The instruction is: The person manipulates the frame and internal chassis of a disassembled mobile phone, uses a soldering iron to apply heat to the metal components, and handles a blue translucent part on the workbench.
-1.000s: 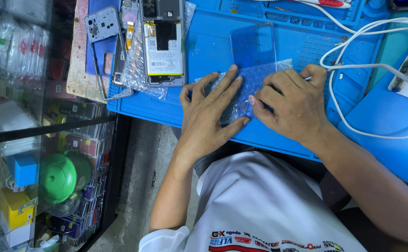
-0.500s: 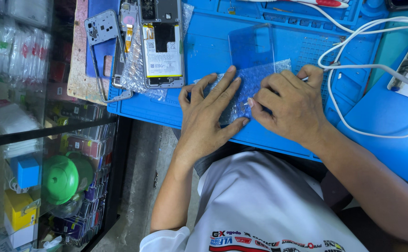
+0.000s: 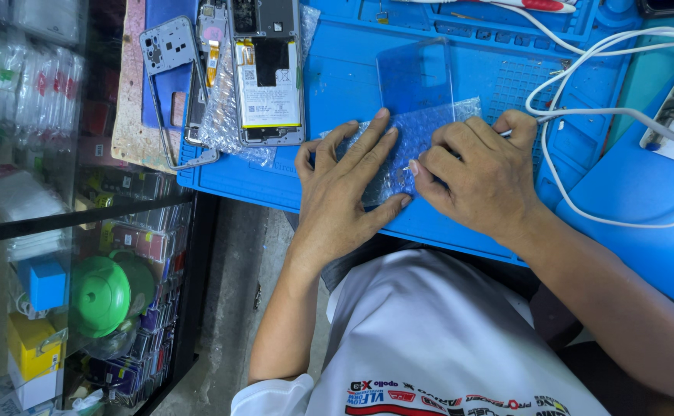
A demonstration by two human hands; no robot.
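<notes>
My left hand [image 3: 350, 185] lies flat, fingers spread, pressing a sheet of clear bubble wrap [image 3: 421, 127] onto the blue work mat [image 3: 337, 85]. My right hand [image 3: 479, 173] is curled at the wrap's right side, pinching its edge near the middle; a thin tool tip seems to stick out by the thumb, but it is too small to be sure. A clear rectangular plastic panel [image 3: 415, 73] lies just beyond the wrap.
An opened phone [image 3: 266, 69] with its battery showing lies at the mat's far left, beside a grey inner frame [image 3: 169, 54]. A white cable [image 3: 583, 85] loops at the right. Glass shelves [image 3: 67, 254] of small goods stand on the left.
</notes>
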